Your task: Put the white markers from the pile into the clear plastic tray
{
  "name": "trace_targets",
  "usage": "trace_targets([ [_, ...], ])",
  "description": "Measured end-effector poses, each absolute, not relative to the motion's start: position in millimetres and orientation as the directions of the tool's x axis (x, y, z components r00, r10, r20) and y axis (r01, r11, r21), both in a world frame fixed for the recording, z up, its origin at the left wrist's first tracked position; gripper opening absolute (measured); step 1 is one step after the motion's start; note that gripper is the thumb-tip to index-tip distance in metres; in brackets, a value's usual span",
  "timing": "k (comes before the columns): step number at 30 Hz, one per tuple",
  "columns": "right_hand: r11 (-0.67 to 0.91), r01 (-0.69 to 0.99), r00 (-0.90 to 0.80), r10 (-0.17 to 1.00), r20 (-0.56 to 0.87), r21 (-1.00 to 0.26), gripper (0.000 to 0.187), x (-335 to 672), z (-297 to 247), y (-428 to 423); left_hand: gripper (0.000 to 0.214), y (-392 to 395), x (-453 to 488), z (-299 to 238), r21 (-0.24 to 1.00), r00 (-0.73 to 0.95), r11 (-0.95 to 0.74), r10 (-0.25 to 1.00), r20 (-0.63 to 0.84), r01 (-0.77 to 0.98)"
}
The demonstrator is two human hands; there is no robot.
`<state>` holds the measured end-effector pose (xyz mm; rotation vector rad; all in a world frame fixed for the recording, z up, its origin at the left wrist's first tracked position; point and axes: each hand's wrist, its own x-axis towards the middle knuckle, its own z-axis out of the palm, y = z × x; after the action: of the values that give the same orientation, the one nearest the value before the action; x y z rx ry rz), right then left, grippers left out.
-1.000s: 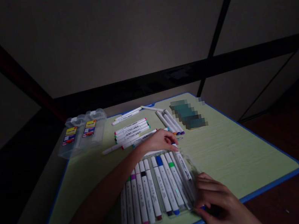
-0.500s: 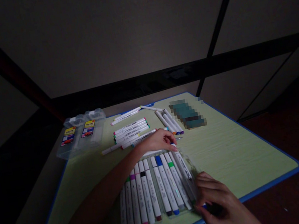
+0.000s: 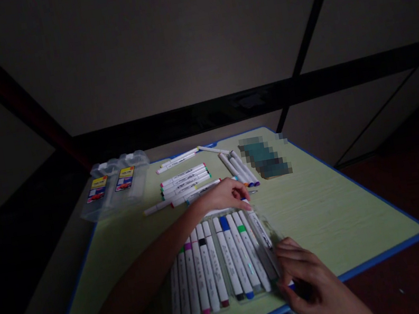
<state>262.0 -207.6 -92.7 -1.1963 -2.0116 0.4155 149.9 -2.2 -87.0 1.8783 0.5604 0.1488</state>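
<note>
Since the earlier frame the view had drifted slightly, carrying the whole scene a little to the right; both hands had kept their places about the same marker. The left hand [image 3: 228,197] pinched the upper end of the white marker [image 3: 260,229] between thumb and curled fingers. The right hand [image 3: 310,279] lay at its lower end, fingers bent; whether they gripped the marker or the plastic could not be told. The marker lay slantwise along the right side of a clear, glossy tray [image 3: 272,229].

Nearby markers were smooth, straight-sided and white, with small printed lettering and coloured bands or ends. The bench [image 3: 342,209] had a pale green, wood-grained top with blue edging; behind it rose matt grey panels [image 3: 175,50] with dark trim, and a dark reddish floor [image 3: 401,200] showed at right. Light was dim.

Counts: 6 markers in the left row [image 3: 209,275]; at least 4 in the right row [image 3: 239,264], beside the held one; at least 3 in the grey-looking group [image 3: 240,169]; 2 yellow-and-blue labels [image 3: 125,179] on clear plastic cases [image 3: 138,186]; 1 pixelated teal object [image 3: 263,156].
</note>
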Motion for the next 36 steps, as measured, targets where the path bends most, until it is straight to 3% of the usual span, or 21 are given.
trace_targets([
  [36, 0.514, 0.609, -0.287, 0.853, 0.435, -0.604, 0.019, 265.3, -97.0, -208.6, 0.028, 4.6, 145.1, -91.7, 0.901, 0.915, -0.357, 0.391, -0.097, 0.248],
])
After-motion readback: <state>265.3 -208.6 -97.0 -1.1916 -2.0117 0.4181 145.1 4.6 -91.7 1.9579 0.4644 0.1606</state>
